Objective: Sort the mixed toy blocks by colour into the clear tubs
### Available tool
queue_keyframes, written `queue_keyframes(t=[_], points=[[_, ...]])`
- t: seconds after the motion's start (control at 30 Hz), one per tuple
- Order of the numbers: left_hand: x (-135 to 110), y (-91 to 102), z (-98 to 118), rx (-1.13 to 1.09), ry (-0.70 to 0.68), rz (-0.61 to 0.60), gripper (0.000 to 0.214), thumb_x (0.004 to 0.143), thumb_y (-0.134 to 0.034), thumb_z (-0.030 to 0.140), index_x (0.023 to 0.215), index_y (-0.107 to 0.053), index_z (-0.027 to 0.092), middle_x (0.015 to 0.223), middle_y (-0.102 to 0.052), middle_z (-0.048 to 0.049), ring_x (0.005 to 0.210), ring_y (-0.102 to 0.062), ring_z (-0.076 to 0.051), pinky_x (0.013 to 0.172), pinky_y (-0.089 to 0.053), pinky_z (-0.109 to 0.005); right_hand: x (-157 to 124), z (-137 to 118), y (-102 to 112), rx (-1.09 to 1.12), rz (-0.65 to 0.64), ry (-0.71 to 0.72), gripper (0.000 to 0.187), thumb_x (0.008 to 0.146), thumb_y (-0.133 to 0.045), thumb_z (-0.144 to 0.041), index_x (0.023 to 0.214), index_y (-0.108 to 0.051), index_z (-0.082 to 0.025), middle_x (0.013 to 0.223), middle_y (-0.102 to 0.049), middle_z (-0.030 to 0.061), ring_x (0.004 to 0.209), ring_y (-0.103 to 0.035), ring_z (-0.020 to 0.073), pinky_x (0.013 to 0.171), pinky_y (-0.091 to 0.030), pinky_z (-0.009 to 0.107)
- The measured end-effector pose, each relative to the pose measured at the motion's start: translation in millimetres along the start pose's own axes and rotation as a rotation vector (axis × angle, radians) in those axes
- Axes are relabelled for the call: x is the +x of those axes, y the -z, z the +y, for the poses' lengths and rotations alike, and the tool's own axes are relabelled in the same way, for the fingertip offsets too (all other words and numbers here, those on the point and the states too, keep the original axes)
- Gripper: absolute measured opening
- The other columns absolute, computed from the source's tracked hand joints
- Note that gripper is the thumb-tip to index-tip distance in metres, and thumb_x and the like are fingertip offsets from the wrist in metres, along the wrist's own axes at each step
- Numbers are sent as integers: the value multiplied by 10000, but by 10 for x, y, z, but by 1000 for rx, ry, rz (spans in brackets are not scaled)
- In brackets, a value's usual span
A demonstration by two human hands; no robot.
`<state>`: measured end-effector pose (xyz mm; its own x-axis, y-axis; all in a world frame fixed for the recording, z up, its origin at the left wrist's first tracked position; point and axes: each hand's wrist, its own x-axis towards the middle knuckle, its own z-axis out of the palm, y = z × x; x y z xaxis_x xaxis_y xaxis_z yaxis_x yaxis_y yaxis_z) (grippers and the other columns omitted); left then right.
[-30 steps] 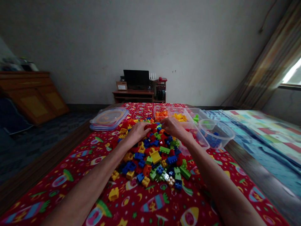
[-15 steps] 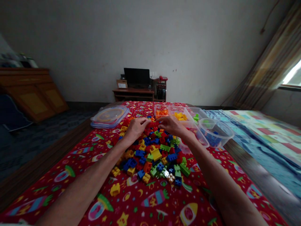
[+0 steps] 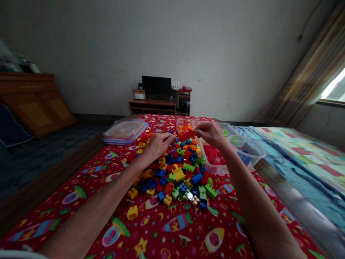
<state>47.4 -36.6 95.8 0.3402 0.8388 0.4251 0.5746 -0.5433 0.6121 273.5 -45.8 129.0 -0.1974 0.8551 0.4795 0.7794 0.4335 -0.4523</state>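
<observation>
A long red toy brick (image 3: 186, 135) is pinched at its right end by my right hand (image 3: 211, 132), above the far side of the brick pile. My left hand (image 3: 159, 144) hovers over the left far part of the pile, fingers pressed together; what they hold, if anything, is hidden. Below both hands spreads a heap of mixed toy bricks in blue, yellow, green, red and orange, with a yellow brick (image 3: 179, 175) near its middle. Beside my right hand stands a clear container with red bricks (image 3: 212, 154) inside.
Clear bins farther back hold orange bricks (image 3: 185, 128) and green ones. A round clear tub (image 3: 257, 155) with blue bricks stands at the right. Stacked plastic lids (image 3: 125, 131) lie at the left. The red patterned cloth (image 3: 151, 239) covers the table.
My right hand has moved right toward the container, carrying the red brick out of the pile. My left hand has shifted slightly right. The red bricks in the container now show more.
</observation>
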Motion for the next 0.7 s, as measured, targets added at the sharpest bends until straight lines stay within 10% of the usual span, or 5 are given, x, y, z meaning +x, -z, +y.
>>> queue_keyframes(t=[0.27, 0.4, 0.7], points=[[64, 190, -282, 197, -66, -44, 325, 799, -492, 368, 900, -746, 192, 928, -748, -40, 848, -677, -213, 826, -485, -273, -177, 309, 543, -398, 156, -253, 263, 749, -526, -208, 786, -771, -123, 619, -676, 73, 580, -553, 137, 554, -328, 260], [86, 242, -411, 243, -4, -97, 325, 766, -515, 350, 944, -746, 206, 964, -746, -35, 897, -678, -221, 857, -491, -279, -204, 436, 563, -492, 43, -336, 249, 747, -520, -202, 696, -755, -140, 592, -654, 77, 544, -526, 131, 530, -298, 271], [79, 250, -467, 376, 13, -293, 266, 667, -646, 273, 905, -761, 244, 875, -750, -24, 819, -673, -221, 729, -486, -252, -148, 237, 440, -427, 215, -235, 324, 838, -435, -247, 743, -728, -145, 678, -678, 92, 587, -540, 138, 579, -340, 276]])
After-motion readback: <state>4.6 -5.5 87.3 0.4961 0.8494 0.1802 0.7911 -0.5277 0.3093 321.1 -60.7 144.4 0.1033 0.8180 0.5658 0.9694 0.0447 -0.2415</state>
